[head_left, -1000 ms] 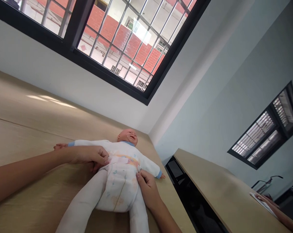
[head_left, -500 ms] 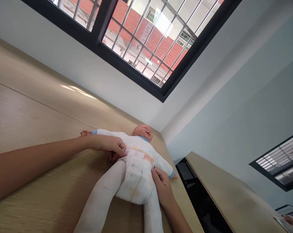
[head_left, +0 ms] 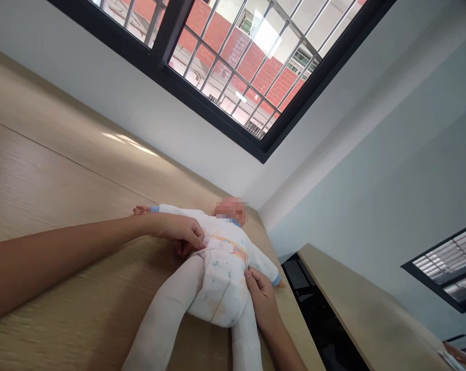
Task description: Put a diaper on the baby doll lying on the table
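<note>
Our left hand (head_left: 180, 233) and right hand (head_left: 260, 296) pinch the diaper (head_left: 221, 286) at either hip; the baby doll (head_left: 227, 234) lies on the wooden table (head_left: 63, 154), feet toward us, head away.

Two bare forearms and hands are all that shows of the person. The left forearm (head_left: 51, 257) enters from 9 o'clock, long and smooth, narrowing to the wrist and a slim left hand (head_left: 180, 234) with tapered fingers (head_left: 196, 234). The right forearm (head_left: 282, 345), seen only in a short stretch at 6 o'clock, ends in a similarly narrow right hand (head_left: 261, 296).
</note>
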